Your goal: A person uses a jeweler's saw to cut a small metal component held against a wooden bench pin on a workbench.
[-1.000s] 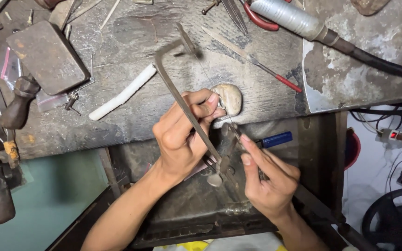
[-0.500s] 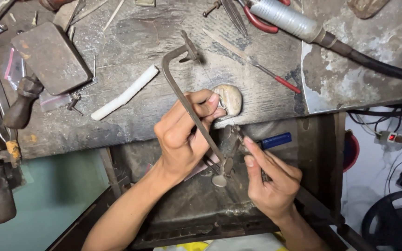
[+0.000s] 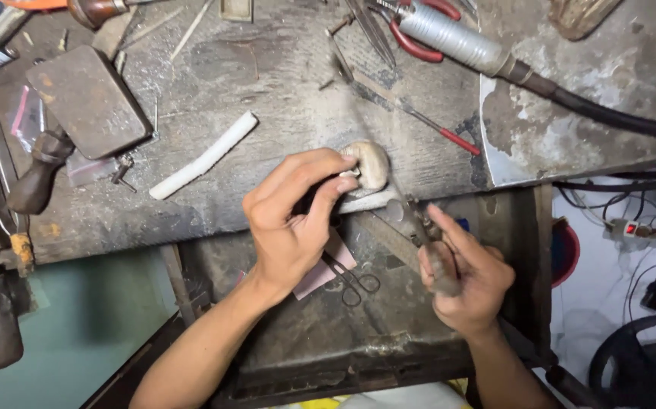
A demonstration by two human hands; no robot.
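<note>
The workbench [image 3: 267, 83] fills the upper part of the view, its scarred grey top ending in a front edge that runs across the middle. Below that edge hangs a dark catch tray [image 3: 320, 341], and both hands work just over it.

Near the middle of the front edge sits a small rounded wooden peg [image 3: 373, 163]. The left hand [image 3: 294, 220] lies against it from the near side, thumb and fingers curled together and pinching something small against the peg; what it pinches is too hidden to tell.

The saw frame [image 3: 388, 129] is the long thing here. Its axis runs on a slant from the bench's far middle, where it blurs, down past the peg's right side to its handle. The right hand [image 3: 464, 280] is wrapped shut around that handle, forefinger stretched up along it, just below the front edge and right of the peg. So the right hand has the saw and the left is nearer the peg.

Small scissors [image 3: 354, 276] lie in the tray between the wrists.
</note>
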